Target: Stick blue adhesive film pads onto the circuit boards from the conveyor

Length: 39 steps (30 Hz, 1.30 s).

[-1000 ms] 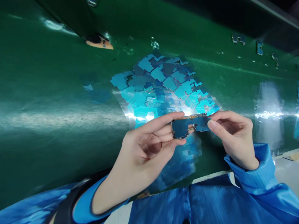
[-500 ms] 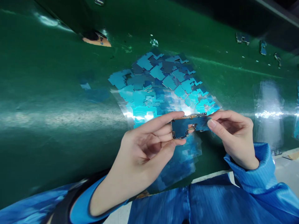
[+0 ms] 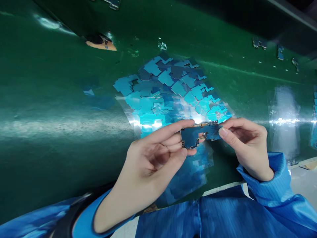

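Observation:
A small circuit board (image 3: 182,142) with dark edges and tiny parts lies across the fingers of my left hand (image 3: 156,158), which grips it by its left end. A matte blue film (image 3: 190,136), cut to the board's outline with a notch in the middle, covers most of its face. My right hand (image 3: 247,142) pinches between thumb and forefinger the film's right end, where it reaches the end of the board. Whether those fingers also touch the board is hidden. Under the hands lie overlapping clear sheets bearing blue cut-out stickers (image 3: 164,77).
The green work surface (image 3: 61,99) runs under everything. Several small circuit boards (image 3: 280,52) lie at the back right. A clear plastic strip (image 3: 284,122) lies to the right. A dark object with a tan end (image 3: 102,44) stands at the back left.
Both hands and the board keep nearly the same pose. The whole view has shifted slightly, and more of a metallic piece shows at the top edge.

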### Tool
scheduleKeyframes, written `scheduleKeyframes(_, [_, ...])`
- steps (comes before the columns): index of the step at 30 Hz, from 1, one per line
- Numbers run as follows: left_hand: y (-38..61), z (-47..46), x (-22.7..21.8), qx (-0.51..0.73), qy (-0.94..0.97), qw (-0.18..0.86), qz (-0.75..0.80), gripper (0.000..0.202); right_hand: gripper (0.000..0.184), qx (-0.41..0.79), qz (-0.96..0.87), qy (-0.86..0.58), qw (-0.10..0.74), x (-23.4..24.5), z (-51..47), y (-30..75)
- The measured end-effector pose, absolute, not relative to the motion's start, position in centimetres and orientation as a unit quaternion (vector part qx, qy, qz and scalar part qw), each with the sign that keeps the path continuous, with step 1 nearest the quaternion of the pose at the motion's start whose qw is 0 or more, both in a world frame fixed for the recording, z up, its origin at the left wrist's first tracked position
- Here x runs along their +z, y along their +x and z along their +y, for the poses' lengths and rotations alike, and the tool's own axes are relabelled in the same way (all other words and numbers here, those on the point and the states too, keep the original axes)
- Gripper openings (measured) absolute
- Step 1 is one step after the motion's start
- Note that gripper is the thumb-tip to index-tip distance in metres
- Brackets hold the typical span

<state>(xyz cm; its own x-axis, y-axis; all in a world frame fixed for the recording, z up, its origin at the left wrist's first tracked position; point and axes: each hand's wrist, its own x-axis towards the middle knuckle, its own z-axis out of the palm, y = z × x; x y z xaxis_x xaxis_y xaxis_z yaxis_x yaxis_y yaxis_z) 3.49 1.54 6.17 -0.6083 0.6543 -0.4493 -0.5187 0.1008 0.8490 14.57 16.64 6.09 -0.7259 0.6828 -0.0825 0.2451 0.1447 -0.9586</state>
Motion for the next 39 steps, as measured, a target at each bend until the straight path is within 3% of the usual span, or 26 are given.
scheduleKeyframes(15, [3.5, 1.5, 5.8, 0.619, 0.091, 0.401, 0.669, 0.031, 0.006, 0.573, -0.733, -0.309, 0.195, 6.2, 16.7, 14.5])
scheduleKeyframes(23, [3.7, 1.7, 5.7, 0.652, 0.068, 0.419, 0.628, 0.029, 0.017, 0.591, -0.720, -0.303, 0.202, 6.3, 16.6, 14.3])
scheduleKeyframes(29, [2.9, 1.6, 5.4, 0.631, 0.107, 0.451, 0.622, 0.032, 0.012, 0.583, -0.725, -0.303, 0.207, 6.2, 16.4, 14.3])
scheduleKeyframes(39, [3.0, 1.7, 5.1, 0.630, 0.092, 0.431, 0.640, 0.022, 0.017, 0.581, -0.731, -0.286, 0.213, 5.9, 16.3, 14.4])
